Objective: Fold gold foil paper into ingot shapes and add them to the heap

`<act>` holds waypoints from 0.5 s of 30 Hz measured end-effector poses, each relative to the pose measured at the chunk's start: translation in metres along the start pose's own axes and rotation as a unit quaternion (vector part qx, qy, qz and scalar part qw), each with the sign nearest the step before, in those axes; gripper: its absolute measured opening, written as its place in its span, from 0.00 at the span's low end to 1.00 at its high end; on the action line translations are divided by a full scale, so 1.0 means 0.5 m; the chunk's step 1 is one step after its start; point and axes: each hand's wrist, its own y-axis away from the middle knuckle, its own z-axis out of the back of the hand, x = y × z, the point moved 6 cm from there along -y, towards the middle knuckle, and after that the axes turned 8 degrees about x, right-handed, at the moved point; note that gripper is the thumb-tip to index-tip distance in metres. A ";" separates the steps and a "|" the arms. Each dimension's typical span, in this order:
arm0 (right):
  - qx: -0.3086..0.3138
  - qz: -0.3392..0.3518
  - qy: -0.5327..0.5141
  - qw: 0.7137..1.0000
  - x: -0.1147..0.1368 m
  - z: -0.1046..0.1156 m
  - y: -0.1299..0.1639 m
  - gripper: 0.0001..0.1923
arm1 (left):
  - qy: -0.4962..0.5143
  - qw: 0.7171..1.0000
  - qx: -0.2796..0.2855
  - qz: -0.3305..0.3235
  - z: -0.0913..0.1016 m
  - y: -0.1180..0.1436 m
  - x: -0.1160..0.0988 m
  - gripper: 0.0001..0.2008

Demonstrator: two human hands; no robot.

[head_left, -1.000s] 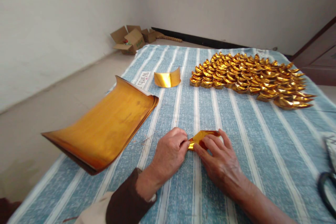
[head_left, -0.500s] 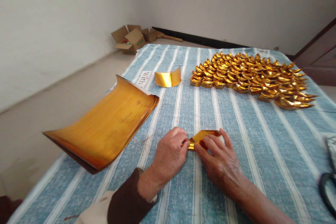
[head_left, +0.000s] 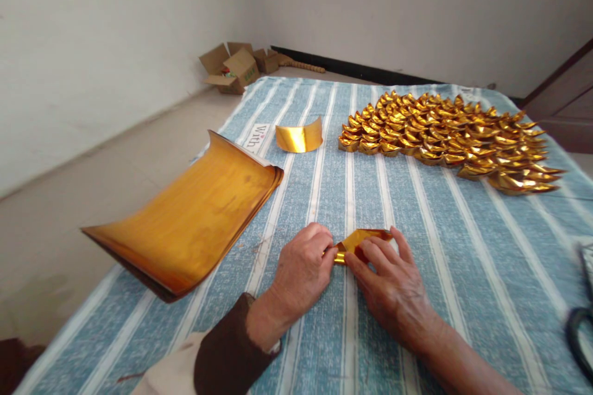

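Observation:
A small folded piece of gold foil paper (head_left: 359,238) lies flat on the blue and white striped cloth (head_left: 463,247). My left hand (head_left: 301,271) pinches its left end between thumb and fingers. My right hand (head_left: 393,284) presses down on its middle and right part with the fingertips. Both hands rest on the cloth, close together. To the left lies a curled stack of gold foil sheets (head_left: 194,216).
Several rows of folded gold paper ingots (head_left: 449,136) cover the far right of the cloth. A curved gold strip (head_left: 299,137) stands near them. Black scissors (head_left: 581,327) lie at the right edge. Open cardboard boxes (head_left: 234,68) sit on the floor by the wall.
The hands stay on the gold paper with barely any shift. The camera view has drifted slightly, nothing else moved.

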 end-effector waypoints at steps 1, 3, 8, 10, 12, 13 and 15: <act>0.002 0.000 0.001 1.000 0.000 -0.001 0.000 0.14 | 0.000 1.000 0.000 0.000 0.000 0.000 0.000 0.07; 0.005 0.000 0.002 1.000 -0.001 -0.002 0.001 0.15 | 0.000 1.000 0.000 0.001 0.000 -0.001 0.000 0.08; 0.013 -0.002 0.004 1.000 0.001 -0.002 0.000 0.15 | -0.001 1.000 -0.004 0.000 -0.001 -0.001 0.001 0.08; 0.015 -0.002 0.005 1.000 0.002 -0.002 -0.001 0.15 | 0.000 1.000 -0.004 0.000 -0.002 -0.001 0.001 0.08; 0.014 -0.001 0.006 1.000 0.004 -0.001 -0.002 0.15 | -0.001 1.000 -0.003 0.001 -0.003 -0.001 0.001 0.08; 0.012 -0.001 0.007 1.000 0.005 0.000 -0.002 0.15 | -0.001 1.000 -0.002 0.002 -0.003 -0.001 0.001 0.08; 0.009 -0.003 0.007 1.000 0.005 0.001 -0.003 0.14 | -0.005 1.000 -0.002 0.002 -0.004 0.000 0.000 0.08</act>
